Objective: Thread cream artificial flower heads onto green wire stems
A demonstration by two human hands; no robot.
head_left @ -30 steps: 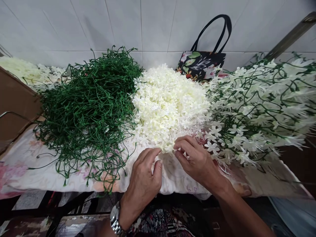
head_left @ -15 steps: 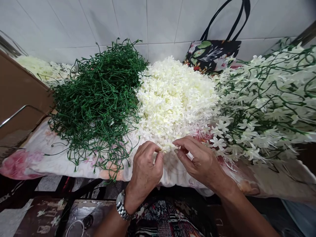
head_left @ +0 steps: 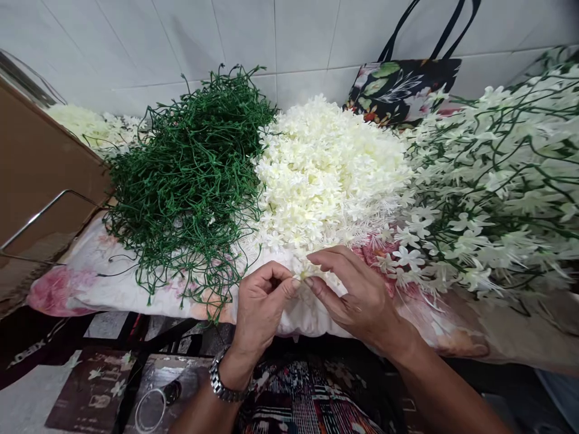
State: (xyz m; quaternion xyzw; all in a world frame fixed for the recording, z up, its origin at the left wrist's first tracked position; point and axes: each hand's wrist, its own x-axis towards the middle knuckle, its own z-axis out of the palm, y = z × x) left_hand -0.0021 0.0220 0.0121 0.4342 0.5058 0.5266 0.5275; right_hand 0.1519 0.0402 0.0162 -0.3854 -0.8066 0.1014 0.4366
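My left hand (head_left: 261,307), a metal watch on its wrist, is curled with thumb and fingers pinched at a small cream artificial blossom (head_left: 304,272). My right hand (head_left: 357,295) meets it from the right, fingertips pinching the same blossom. Both hands sit at the near edge of a big heap of loose cream flower heads (head_left: 328,169). To the left lies a tangled pile of bare green plastic stems (head_left: 190,175). On the right lie stems fitted with white flowers (head_left: 493,181).
Everything rests on a floral cloth (head_left: 90,283) over a low surface against a white tiled wall. A black floral tote bag (head_left: 402,87) leans at the back. A brown cardboard box (head_left: 40,163) stands at left, more cream flowers (head_left: 85,126) behind it.
The view has shifted right and down. My two hands have drawn slightly toward me, fingertips closing together on one blossom at the heap's edge.
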